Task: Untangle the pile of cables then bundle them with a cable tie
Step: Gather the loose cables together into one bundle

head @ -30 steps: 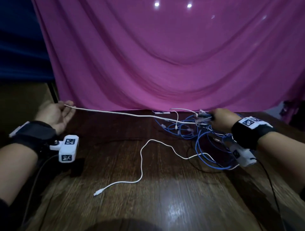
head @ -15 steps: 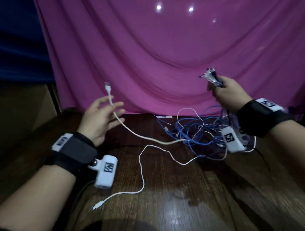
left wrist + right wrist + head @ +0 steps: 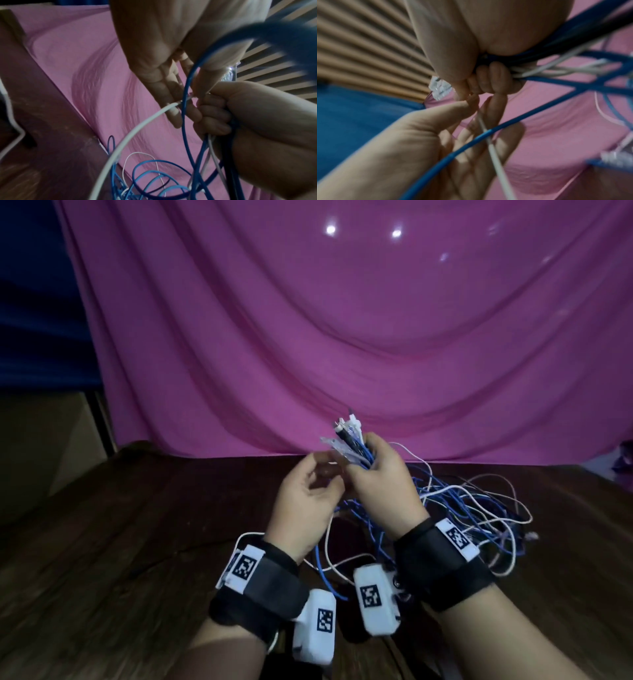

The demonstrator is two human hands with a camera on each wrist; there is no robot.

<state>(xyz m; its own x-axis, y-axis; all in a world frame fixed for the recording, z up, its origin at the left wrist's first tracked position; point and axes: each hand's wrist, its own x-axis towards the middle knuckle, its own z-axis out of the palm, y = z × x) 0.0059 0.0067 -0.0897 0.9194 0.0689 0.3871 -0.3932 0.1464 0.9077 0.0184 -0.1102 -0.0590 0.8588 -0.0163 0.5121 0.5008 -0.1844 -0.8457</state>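
1. The cables (image 3: pixel 445 501) are hanging in blue and white loops onto the wooden table (image 3: pixel 137 542), their plug ends (image 3: pixel 346 433) gathered above.
2. The right hand (image 3: pixel 380 484) is gripping the gathered cables in a fist.
3. The left hand (image 3: pixel 308 501) is pinching a white cable (image 3: pixel 137 129) beside it.
4. A pink cloth (image 3: pixel 342 337) is hanging behind.

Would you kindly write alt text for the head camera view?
The right hand grips a bunch of blue and white cables by their plug ends above a dark wooden table, while the left hand meets it. Loose loops trail right; a pink cloth hangs behind.
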